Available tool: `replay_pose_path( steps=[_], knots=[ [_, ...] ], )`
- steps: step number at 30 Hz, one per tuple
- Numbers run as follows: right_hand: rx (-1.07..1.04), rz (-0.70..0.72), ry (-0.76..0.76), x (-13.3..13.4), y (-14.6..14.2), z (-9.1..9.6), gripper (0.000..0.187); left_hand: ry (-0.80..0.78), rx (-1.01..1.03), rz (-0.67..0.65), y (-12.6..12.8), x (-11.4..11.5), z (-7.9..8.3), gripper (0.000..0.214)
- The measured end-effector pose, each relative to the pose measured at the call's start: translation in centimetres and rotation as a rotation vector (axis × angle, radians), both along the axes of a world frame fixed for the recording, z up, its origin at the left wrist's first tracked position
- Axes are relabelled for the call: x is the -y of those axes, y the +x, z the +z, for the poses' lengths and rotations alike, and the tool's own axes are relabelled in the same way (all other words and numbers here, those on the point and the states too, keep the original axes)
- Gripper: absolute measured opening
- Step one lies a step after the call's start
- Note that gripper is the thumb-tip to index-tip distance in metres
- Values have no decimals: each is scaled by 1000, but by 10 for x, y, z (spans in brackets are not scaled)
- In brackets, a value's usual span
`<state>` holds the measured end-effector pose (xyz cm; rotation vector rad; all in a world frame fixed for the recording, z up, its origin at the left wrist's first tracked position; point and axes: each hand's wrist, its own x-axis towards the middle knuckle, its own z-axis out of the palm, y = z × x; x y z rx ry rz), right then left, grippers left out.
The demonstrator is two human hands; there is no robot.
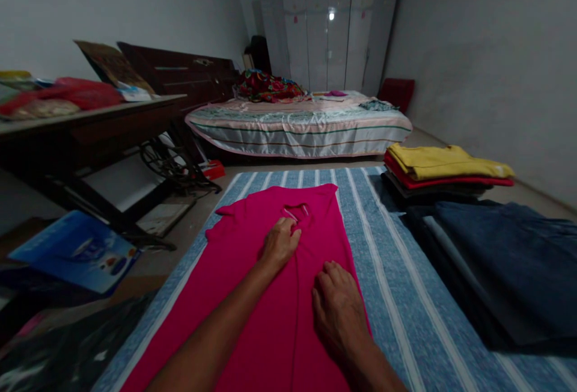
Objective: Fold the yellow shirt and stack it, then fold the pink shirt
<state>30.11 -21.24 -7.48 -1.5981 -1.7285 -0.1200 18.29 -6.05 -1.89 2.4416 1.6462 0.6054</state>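
Observation:
A bright pink short-sleeved shirt (pixel 252 296) lies spread over a blue cloth with white stripes, its neckline at the far end. My left hand (pixel 280 243) is at the neckline, thumb and fingers closed on the fabric just below the collar opening. Lower down and to the right, my right hand (pixel 339 302) rests on the shirt near its right edge. Its fingers are loosely bent and lie on the cloth, with nothing seen in them. A crease runs down the shirt between the hands.
On the striped cloth (pixel 383 260), folded jeans (pixel 509 260) lie at right, behind them a stack topped by a yellow garment (pixel 451 162). A wooden table (pixel 148 106) with an iron treadle and a blue box (pixel 81 254) stand left. A bed (pixel 297 130) and wardrobe (pixel 315 37) are beyond.

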Motion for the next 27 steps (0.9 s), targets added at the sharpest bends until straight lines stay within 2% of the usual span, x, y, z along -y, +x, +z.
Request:
replay_pose_path(
  steps=[4, 6, 8, 11, 14, 20, 27],
  knots=[
    [-4, -41, -95, 0, -1, 6, 20, 236, -46, -310, 12, 21, -9, 15],
    [-3, -101, -132, 1, -2, 8, 21, 349, -65, -372, 17, 26, -11, 14],
    [-7, -185, -147, 0, -3, 9, 26, 390, -79, -396, 23, 27, -12, 14],
    [6, -279, -172, 0, -4, 7, 34, 320, -83, -488, 38, 22, -14, 17],
    [31, -282, -184, -1, -5, 5, 40, 200, -121, -568, 58, 15, -17, 20],
    [6, -285, -194, 0, -7, 8, 42, -107, -232, -445, 82, 7, -28, 44],
    [-36, -329, -211, 0, -9, 8, 41, -173, -247, -522, 88, 1, -27, 47]
  ],
)
